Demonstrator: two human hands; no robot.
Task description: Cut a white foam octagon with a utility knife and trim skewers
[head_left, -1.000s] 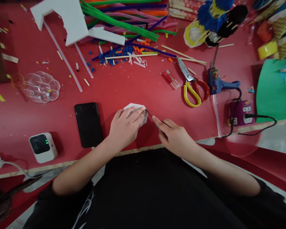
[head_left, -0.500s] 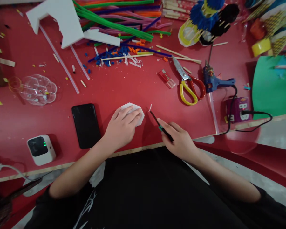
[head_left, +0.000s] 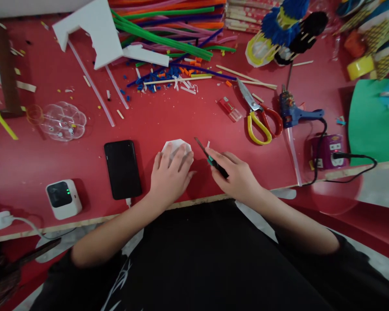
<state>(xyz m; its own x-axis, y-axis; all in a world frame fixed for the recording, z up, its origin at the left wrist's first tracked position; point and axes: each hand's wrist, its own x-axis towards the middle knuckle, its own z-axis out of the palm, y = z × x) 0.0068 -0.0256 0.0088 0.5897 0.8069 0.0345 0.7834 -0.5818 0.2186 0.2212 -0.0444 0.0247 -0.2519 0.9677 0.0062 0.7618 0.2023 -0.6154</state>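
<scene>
Red tabletop [head_left: 188, 116] w/ pale raw front edge; grey floor [head_left: 381, 192] at right, even indoor light.

Black shirt [head_left: 214, 259], plain and matt over the chest, filling the lower middle of the view; short sleeves; right sleeve [head_left: 359, 259] at the shirt's right edge, loose, with a rounded hem; left sleeve [head_left: 60, 283] at the shirt's lower left, mostly cut off by the frame; white print [head_left: 116, 278] of thin slanted strokes on the shirt's left side, just inside the left sleeve; forearms bare from the sleeves down; left hand [head_left: 170, 177] and right hand [head_left: 238, 177] bare, above the shirt.
</scene>
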